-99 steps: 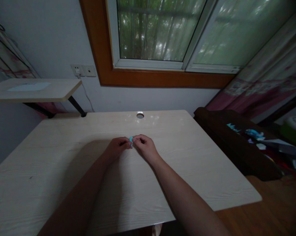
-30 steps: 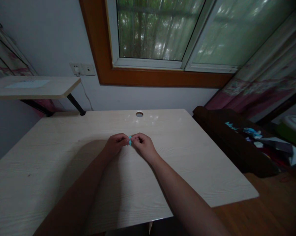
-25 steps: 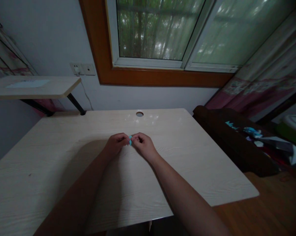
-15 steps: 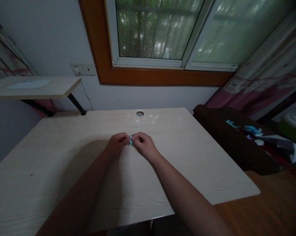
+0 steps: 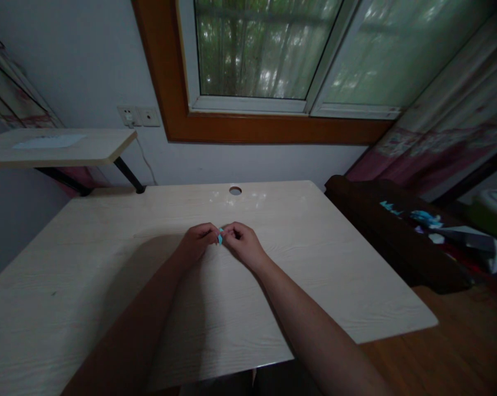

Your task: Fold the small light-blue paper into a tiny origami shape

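Note:
Both hands meet above the middle of the pale wooden desk (image 5: 339,247). Between their fingertips is a small light-blue piece of folded paper (image 5: 220,238), mostly covered by the fingers. My left hand (image 5: 198,241) pinches it from the left, thumb and fingers closed. From the right, my right hand (image 5: 242,242) pinches the same piece with curled fingers. The fold's exact shape is too small to make out.
A raised shelf (image 5: 108,151) on black legs stands at the back left, with a white sheet (image 5: 48,142) on it. A round cable hole (image 5: 235,191) lies beyond the hands. Right of the desk, a dark wooden bench (image 5: 355,220) carries blue paper pieces (image 5: 425,219) and other items.
Hardly anything differs. Both hands stay in place around the blue paper, with only a very slight shift of the fingers.

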`<state>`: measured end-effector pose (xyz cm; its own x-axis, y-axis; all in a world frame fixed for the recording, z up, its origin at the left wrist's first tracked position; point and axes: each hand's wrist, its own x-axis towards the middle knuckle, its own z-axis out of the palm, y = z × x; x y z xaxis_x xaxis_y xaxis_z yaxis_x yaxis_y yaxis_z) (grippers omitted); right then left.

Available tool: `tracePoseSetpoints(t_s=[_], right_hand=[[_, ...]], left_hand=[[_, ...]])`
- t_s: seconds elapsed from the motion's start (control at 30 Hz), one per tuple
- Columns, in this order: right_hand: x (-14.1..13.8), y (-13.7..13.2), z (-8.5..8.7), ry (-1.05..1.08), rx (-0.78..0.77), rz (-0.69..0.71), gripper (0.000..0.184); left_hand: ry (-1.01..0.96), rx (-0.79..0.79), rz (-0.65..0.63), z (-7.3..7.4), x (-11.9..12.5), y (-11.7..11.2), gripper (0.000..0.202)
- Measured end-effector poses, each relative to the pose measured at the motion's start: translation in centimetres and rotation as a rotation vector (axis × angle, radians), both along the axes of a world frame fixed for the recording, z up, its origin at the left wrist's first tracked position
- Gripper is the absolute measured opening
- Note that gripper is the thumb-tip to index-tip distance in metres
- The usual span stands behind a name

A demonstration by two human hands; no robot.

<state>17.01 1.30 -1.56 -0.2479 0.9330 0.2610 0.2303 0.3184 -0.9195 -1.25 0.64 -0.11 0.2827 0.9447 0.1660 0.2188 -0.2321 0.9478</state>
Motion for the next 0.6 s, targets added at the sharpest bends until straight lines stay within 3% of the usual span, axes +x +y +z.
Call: tracePoseSetpoints(t_s=[0.6], right_hand=[[0.0, -0.02, 0.23, 0.032, -0.029, 0.004, 0.019]], left_hand=[[0.07, 0.029, -0.011, 0.03, -0.16, 0.08, 0.028]])
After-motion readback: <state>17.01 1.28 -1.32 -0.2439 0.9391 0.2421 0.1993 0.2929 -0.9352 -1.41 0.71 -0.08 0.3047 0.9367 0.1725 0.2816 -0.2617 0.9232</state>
